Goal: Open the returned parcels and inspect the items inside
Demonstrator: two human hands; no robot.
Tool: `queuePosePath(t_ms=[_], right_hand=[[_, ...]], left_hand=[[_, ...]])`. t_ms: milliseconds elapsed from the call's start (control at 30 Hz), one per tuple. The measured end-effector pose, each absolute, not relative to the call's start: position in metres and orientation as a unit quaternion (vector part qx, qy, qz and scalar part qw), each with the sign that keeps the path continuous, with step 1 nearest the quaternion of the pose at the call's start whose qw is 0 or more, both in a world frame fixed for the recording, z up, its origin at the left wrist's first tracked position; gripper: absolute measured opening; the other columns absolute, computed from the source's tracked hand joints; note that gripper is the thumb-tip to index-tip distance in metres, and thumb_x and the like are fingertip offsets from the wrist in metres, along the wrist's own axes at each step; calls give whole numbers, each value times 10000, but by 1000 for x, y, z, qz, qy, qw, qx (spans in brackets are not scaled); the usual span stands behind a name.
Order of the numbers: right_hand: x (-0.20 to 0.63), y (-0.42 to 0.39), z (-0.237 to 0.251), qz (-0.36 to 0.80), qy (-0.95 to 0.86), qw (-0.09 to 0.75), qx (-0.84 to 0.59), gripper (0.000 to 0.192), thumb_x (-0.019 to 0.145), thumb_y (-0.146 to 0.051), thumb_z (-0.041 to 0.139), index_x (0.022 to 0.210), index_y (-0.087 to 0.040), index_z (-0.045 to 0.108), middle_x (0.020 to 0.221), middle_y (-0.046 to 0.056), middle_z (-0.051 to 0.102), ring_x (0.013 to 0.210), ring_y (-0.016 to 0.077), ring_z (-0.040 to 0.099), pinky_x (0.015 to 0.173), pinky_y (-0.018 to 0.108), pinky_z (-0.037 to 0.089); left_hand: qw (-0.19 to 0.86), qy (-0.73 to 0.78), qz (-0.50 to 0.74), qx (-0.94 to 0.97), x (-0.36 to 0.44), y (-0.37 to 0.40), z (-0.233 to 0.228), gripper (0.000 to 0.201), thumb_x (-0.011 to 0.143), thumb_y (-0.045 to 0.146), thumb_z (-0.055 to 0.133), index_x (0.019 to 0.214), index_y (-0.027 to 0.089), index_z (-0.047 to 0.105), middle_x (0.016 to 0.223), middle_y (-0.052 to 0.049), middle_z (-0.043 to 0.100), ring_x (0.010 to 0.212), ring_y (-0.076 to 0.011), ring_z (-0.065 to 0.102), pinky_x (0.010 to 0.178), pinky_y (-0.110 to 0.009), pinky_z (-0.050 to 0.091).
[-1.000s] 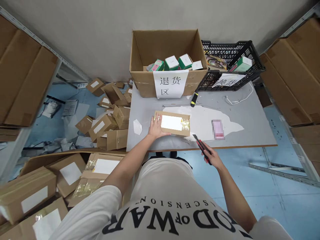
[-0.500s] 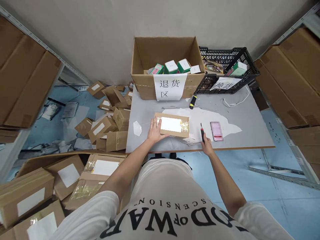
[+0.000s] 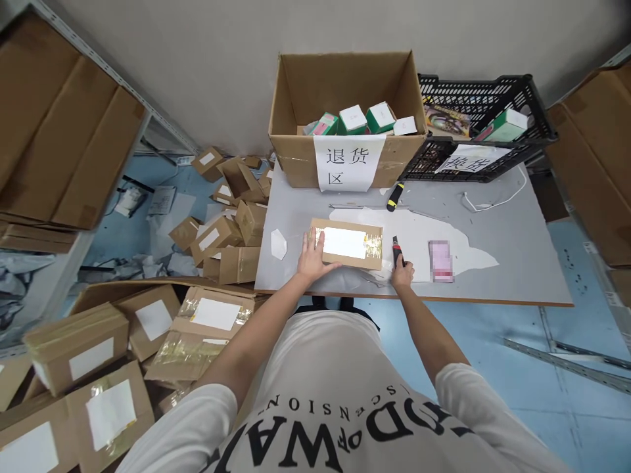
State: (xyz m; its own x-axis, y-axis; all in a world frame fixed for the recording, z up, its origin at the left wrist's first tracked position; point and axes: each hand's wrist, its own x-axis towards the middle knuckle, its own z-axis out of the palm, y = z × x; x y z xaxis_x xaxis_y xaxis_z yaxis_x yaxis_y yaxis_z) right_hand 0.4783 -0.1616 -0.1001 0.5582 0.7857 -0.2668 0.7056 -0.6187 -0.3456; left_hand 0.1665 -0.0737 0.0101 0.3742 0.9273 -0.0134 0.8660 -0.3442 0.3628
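Observation:
A taped cardboard box with a white label lies on the grey table in front of me. My left hand rests spread on the left end of this box, fingers on its top and thumb along its near edge. In my right hand is a red and black box cutter, pointing away from me just right of the box. The box cutter's tip is apart from the box. Right of that hand lies a pink phone-like item, its face blurred.
Behind stand a large open carton holding green-and-white boxes and a black crate. A black and yellow tool lies before the carton. White paper covers part of the table. Cardboard boxes are piled at left.
My right hand has moved left with the box cutter, closer to the box's right end. My left hand stays on the box. The whole view has shifted slightly.

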Motion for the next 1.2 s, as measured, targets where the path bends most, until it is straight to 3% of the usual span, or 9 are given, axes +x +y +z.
queuePosePath(t_ms=[267,433,533,700,800,933,1067,1200], right_hand=[[479,-163,-98,210,-460,11,-863,718,823,-259,442,1489,-224,177,1349,181,342,1191,342,399,969,454,350],[481,-162,-87,213,-468,-4,-858,678,835,-277,448,1475,-221,231,1388,176,296,1247,341,332,995,477,319],[486,-154,-71,189,-480,41,-856,629,855,-313,414,1459,-210,269,1400,178,282,1246,345,318,975,500,336],[491,-115,-19,91,-549,200,-807,608,890,-375,357,1455,-163,276,1356,191,345,1209,332,354,975,515,337],[476,-87,21,71,-629,227,-740,645,891,-436,373,1465,-166,257,1377,179,366,1248,329,341,1009,511,307],[437,-59,52,107,-764,124,-624,717,864,-539,428,1465,-182,270,1471,166,322,1331,350,275,1054,505,237],[406,-46,50,124,-812,15,-571,803,819,-616,475,1465,-192,257,1532,171,221,1389,367,185,1065,527,198],[396,-43,40,121,-805,-24,-580,740,855,-565,457,1466,-202,248,1535,170,221,1381,368,226,1062,539,213]], left_hand=[[89,561,23,823,170,-91,20,894,821,681,382,1493,140,147,1560,-165,93,1415,-424,2,1069,-670,92],[75,517,9,853,175,-99,25,760,881,580,342,1490,160,169,1556,-146,131,1427,-385,30,1054,-695,87],[73,486,10,871,178,-102,28,722,895,561,314,1484,159,197,1551,-136,162,1434,-353,50,1072,-676,78],[74,438,15,896,180,-104,31,692,908,527,309,1471,131,235,1537,-130,221,1436,-300,112,1123,-585,86],[81,433,27,897,180,-103,31,687,900,519,339,1466,139,253,1529,-121,253,1432,-289,142,1136,-537,113],[101,440,46,891,180,-103,30,708,873,534,391,1458,154,274,1521,-116,279,1422,-294,176,1141,-520,113],[126,439,43,888,178,-105,27,775,821,576,458,1454,164,282,1515,-117,294,1416,-310,186,1137,-514,131],[136,429,32,892,175,-108,24,850,774,621,501,1450,154,284,1518,-124,283,1415,-310,187,1138,-498,138]])
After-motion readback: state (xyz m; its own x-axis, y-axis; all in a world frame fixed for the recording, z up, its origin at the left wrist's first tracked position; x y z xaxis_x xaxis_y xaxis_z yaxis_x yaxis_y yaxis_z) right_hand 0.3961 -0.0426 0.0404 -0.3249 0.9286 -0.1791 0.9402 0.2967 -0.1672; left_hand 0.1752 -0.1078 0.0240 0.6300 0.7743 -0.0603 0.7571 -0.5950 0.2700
